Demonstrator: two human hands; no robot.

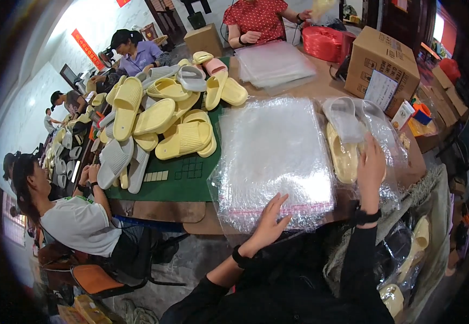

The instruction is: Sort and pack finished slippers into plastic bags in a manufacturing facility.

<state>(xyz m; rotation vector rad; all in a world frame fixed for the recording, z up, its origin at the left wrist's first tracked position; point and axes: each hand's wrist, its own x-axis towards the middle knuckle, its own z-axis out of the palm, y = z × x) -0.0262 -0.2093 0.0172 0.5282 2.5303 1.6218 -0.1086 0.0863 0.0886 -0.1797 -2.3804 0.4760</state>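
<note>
The left hand (268, 227) lies at the near edge of a stack of clear bags (272, 151), fingers apart and holding nothing that shows; a spread hand there would probably stop the slick film from sliding. The pink strip along that edge faces the person, so it sits within easy reach. The right hand (371, 164) reaches past the stack to its right side, its fingers over grey slippers (344, 116) and a yellow slipper (342, 156), which lie overlapping on the brown table (169, 211). Clear film lies about them, and its glare hides whether they are inside it; I cannot tell whether the fingers grip or only touch. Lying just beside the bags, these slippers seem placed so that each hand can work without crossing the other. To the left, a loose pile (148, 116) of yellow and grey slippers covers much of a green mat (202, 186), apparently to keep the bags' own area free. A carton (383, 62) stands behind the right-hand slippers, beyond the working spot.
</note>
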